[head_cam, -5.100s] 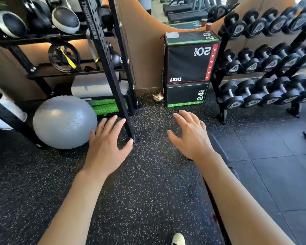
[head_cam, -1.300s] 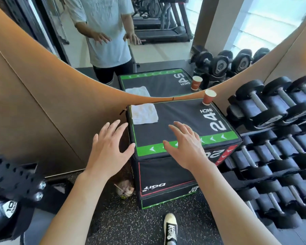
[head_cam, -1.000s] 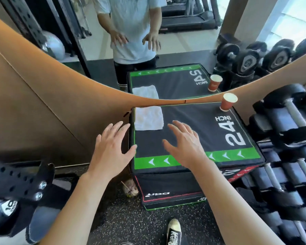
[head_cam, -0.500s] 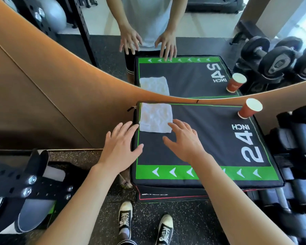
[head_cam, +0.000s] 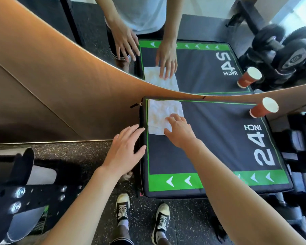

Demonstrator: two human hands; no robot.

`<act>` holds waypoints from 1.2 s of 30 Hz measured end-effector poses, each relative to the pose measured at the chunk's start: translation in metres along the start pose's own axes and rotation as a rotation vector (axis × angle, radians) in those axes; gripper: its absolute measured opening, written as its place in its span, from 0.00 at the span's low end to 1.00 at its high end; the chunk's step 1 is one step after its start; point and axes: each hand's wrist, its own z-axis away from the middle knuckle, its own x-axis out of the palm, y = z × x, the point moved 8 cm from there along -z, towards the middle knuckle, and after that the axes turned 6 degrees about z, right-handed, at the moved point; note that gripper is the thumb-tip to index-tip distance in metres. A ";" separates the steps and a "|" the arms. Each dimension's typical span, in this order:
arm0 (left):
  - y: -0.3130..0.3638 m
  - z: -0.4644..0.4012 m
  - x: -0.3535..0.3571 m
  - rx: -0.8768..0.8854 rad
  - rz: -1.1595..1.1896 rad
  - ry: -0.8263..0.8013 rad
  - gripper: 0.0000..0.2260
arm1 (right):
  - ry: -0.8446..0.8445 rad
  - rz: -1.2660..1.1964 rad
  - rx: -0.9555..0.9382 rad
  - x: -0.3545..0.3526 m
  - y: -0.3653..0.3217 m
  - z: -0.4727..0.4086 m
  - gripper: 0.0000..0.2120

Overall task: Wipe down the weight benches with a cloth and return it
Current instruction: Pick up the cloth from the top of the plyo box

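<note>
Standing: the person's two black-and-white canvas sneakers (head_cam: pixel 141 220) sit on the speckled black rubber floor (head_cam: pixel 74 149), toes towards the box.
Left hand: the left hand (head_cam: pixel 125 151) hovers by the box's left edge, fingers straight and loosely spread, holding nothing.
Box: the black padded plyo box with green border and white "24 INCH" lettering (head_cam: pixel 219 147) stands against the tan wall.
Right hand: the right hand (head_cam: pixel 179 131) reaches over the box top, fingers straight and lying on the cloth's near right part.
Cloth: the white folded terry cloth (head_cam: pixel 158 114) lies flat in the box's far left corner.
Cup: the red paper cup (head_cam: pixel 263 107) stands in the far right corner, well apart from the cloth.
Mirror: the wall mirror (head_cam: pixel 193 23) above reflects the hands, cloth and cup.
</note>
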 end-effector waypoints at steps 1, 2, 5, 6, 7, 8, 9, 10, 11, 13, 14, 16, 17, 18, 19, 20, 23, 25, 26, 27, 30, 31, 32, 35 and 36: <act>-0.004 -0.002 -0.002 0.002 -0.001 0.000 0.27 | 0.025 0.006 0.011 0.001 0.000 -0.002 0.22; -0.006 -0.005 -0.003 0.005 -0.006 -0.004 0.27 | 0.051 0.019 0.020 0.002 0.001 -0.003 0.21; -0.006 -0.016 0.000 0.030 -0.034 -0.016 0.27 | 0.094 0.052 0.025 0.005 -0.002 -0.004 0.20; -0.003 -0.019 0.002 0.041 -0.047 -0.022 0.27 | 0.097 0.053 0.024 0.006 -0.002 -0.002 0.19; 0.001 -0.022 0.006 0.052 -0.059 -0.034 0.27 | 0.098 0.048 0.029 0.009 0.000 0.002 0.19; 0.006 -0.023 0.012 0.062 -0.069 -0.045 0.26 | 0.103 0.044 0.032 0.011 0.003 0.008 0.19; 0.012 -0.023 0.018 0.070 -0.080 -0.056 0.26 | 0.108 0.043 0.034 0.014 0.007 0.015 0.19; 0.017 -0.022 0.026 0.081 -0.095 -0.068 0.26 | 0.113 0.041 0.036 0.017 0.012 0.023 0.19; 0.023 -0.021 0.034 0.093 -0.115 -0.083 0.26 | 0.120 0.037 0.038 0.020 0.017 0.032 0.19; 0.035 -0.019 0.053 0.118 -0.163 -0.122 0.25 | 0.139 0.022 0.042 0.026 0.030 0.053 0.19; 0.041 -0.018 0.062 0.129 -0.184 -0.141 0.24 | 0.152 0.012 0.044 0.028 0.037 0.065 0.18; 0.055 -0.017 0.081 0.152 -0.211 -0.174 0.24 | 0.178 -0.010 0.044 0.034 0.055 0.089 0.18; 0.061 -0.016 0.090 0.163 -0.222 -0.196 0.24 | 0.183 -0.022 0.041 0.038 0.065 0.101 0.18; 0.068 -0.014 0.100 0.175 -0.234 -0.221 0.23 | 0.187 -0.035 0.036 0.042 0.074 0.112 0.18; 0.076 -0.012 0.111 0.190 -0.247 -0.246 0.22 | 0.194 -0.048 0.032 0.045 0.083 0.122 0.18; 0.083 -0.009 0.121 0.208 -0.260 -0.270 0.22 | 0.205 -0.057 0.031 0.047 0.092 0.132 0.18; 0.107 0.001 0.146 0.265 -0.275 -0.312 0.22 | 0.239 -0.061 0.063 0.050 0.120 0.157 0.20; 0.121 0.008 0.160 0.300 -0.258 -0.321 0.22 | 0.238 -0.043 0.081 0.050 0.138 0.165 0.22; 0.128 0.011 0.166 0.316 -0.252 -0.331 0.21 | 0.226 -0.032 0.089 0.050 0.146 0.167 0.23; 0.134 0.015 0.173 0.331 -0.252 -0.345 0.21 | 0.211 -0.030 0.099 0.049 0.153 0.167 0.24; 0.144 0.024 0.184 0.366 -0.257 -0.370 0.21 | 0.198 -0.104 0.147 0.043 0.166 0.164 0.23; 0.145 0.025 0.184 0.372 -0.252 -0.366 0.21 | 0.227 -0.136 0.150 0.039 0.166 0.163 0.22; 0.144 0.025 0.182 0.372 -0.246 -0.356 0.21 | 0.254 -0.157 0.144 0.036 0.164 0.162 0.22; 0.135 0.020 0.166 0.338 -0.249 -0.285 0.21 | 0.198 -0.149 0.149 0.041 0.152 0.146 0.35; 0.131 0.018 0.159 0.324 -0.257 -0.258 0.21 | 0.157 -0.137 0.162 0.045 0.148 0.139 0.40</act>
